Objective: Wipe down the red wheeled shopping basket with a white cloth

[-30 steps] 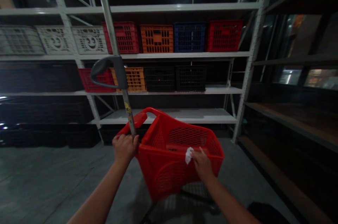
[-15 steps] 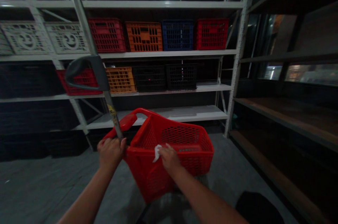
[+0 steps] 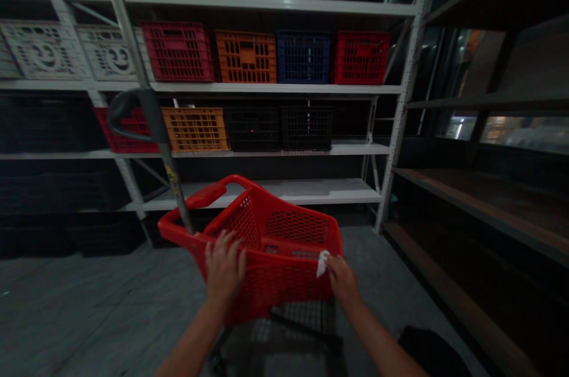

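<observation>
One open left hand (image 3: 224, 270) lies spread on the near wall of a red plastic trolley basket (image 3: 284, 288), while the right hand (image 3: 342, 282) closes on a white cloth (image 3: 323, 263) at its rim. A hard push could shift the basket on its dark wire base (image 3: 284, 329) or let the cloth slip free. Beyond the left hand a grey pull handle (image 3: 153, 122) rises, ahead of white steel shelving (image 3: 267, 88) lined with coloured plastic crates (image 3: 246, 57).
</observation>
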`<state>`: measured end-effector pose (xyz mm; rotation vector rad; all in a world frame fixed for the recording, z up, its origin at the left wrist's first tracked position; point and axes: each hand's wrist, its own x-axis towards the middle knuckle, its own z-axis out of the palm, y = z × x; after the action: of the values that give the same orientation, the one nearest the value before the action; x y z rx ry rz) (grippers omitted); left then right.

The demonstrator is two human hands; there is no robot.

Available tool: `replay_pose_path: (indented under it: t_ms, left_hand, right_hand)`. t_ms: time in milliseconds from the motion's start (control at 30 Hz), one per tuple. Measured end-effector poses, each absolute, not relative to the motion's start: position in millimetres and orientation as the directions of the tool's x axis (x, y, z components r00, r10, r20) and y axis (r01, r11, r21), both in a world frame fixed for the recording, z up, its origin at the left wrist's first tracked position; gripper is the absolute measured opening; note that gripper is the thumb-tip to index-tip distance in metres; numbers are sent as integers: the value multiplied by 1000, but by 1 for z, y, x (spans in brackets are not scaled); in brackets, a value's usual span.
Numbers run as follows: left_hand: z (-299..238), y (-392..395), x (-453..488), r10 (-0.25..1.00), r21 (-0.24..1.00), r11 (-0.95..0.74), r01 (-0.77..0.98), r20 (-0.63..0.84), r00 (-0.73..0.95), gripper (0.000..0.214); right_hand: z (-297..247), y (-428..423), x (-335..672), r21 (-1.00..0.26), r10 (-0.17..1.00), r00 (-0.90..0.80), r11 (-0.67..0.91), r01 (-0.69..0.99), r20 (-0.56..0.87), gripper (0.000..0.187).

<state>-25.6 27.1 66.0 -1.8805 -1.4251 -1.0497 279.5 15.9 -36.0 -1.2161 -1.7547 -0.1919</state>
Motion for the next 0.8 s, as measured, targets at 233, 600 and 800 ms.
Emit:
replay_pose_path:
  t_ms: [233, 600, 800]
  left_hand:
    - [31, 44, 28, 688, -43, -345, 938, 668, 284, 28]
    - [23, 49, -2, 653, -101, -361, 927, 683, 328, 24]
    - [19, 47, 2, 615, -105, -378, 920, 714, 334, 23]
  right_hand:
    - [-4, 29, 184, -395, 698, -158, 560, 728, 699, 27]
    - [-22, 4, 241, -317, 693, -229, 564, 762, 684, 25]
    - [-4, 12, 205, -326, 704, -247, 572, 753, 666, 19]
